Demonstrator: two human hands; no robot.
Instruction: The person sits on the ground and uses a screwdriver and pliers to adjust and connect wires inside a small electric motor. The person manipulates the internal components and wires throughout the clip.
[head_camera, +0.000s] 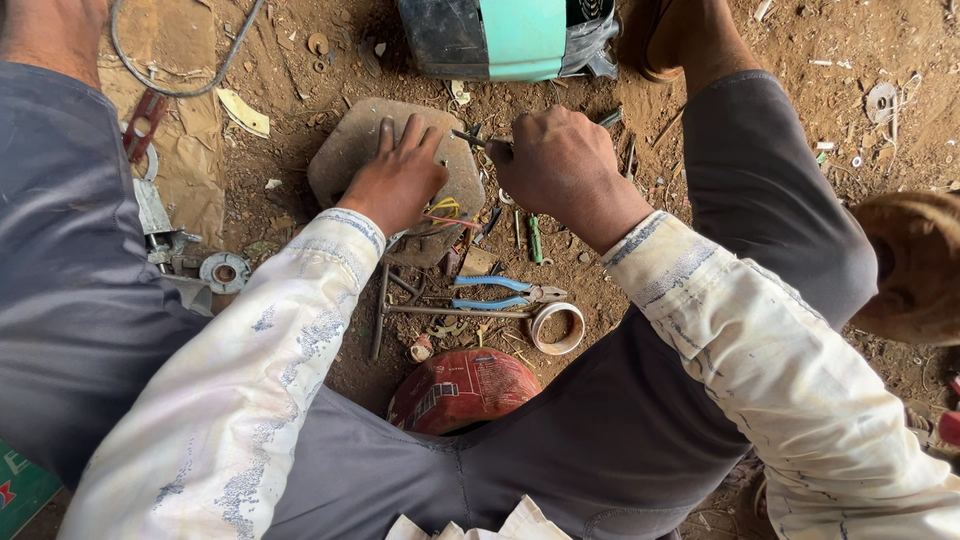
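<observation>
Item: thin metal tool (470, 138), stiff, light, we judge; held at its near end in our closed right hand (560, 165). Left hand (398, 180) presses flat, fingers spread, on metal plate (350, 150).

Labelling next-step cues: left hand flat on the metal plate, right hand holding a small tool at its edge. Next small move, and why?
Probably ease the small tool in the right hand a little toward the left hand: its tip sits at the metal plate edge, close beside the fingers pressing the plate down. What the tip touches can't be made out.
</observation>
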